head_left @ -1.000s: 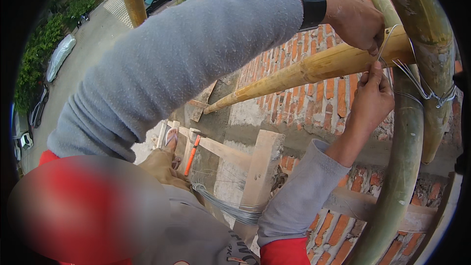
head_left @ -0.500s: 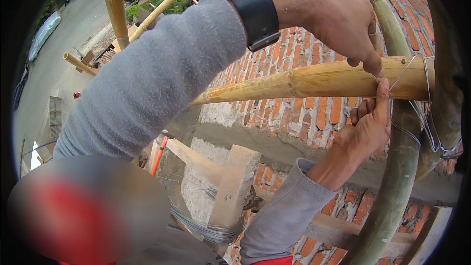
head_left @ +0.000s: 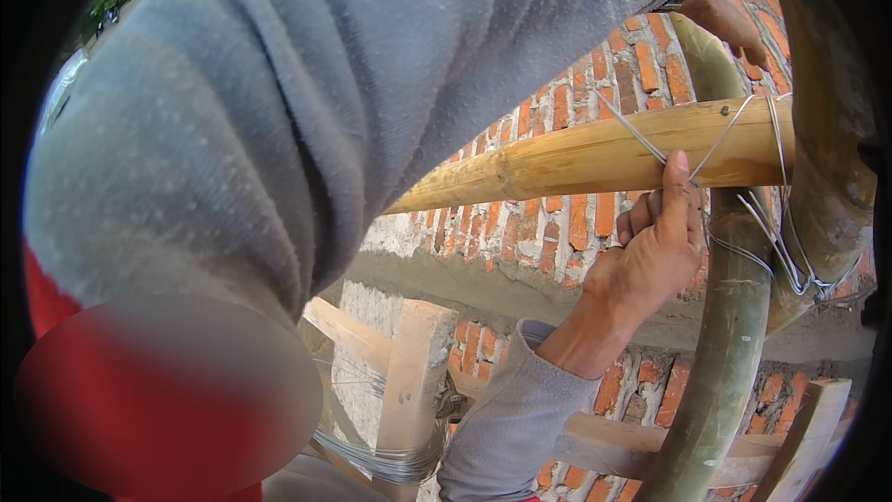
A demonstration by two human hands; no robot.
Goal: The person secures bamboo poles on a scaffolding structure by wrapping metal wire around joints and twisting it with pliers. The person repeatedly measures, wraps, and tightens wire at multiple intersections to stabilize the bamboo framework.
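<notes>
My right hand (head_left: 650, 246) pinches a thin metal wire (head_left: 632, 127) between thumb and curled fingers, just at the lower edge of a horizontal yellow bamboo pole (head_left: 557, 156). From the pinch, the wire's free end slants up and left across the pole, while another strand runs up to the right over it. Beyond the pole, at the upper right, is my left hand (head_left: 729, 23), apart from the wire, its fingers stretched downward and partly out of sight. The pole crosses a greenish upright bamboo (head_left: 720, 335); several loose wire strands (head_left: 780, 246) loop around the joint.
A thick dark bamboo post (head_left: 836, 130) stands at the right edge. Behind is a brick wall (head_left: 576, 214) with a cement ledge. Below are wooden boards (head_left: 418, 372) and a coil of wire (head_left: 381, 460). My grey sleeve (head_left: 372, 84) covers much of the upper left.
My left hand has let go at the pinch point and moved up and away to the right. My right hand still holds the wire, whose free end now shows. The view has shifted slightly.
</notes>
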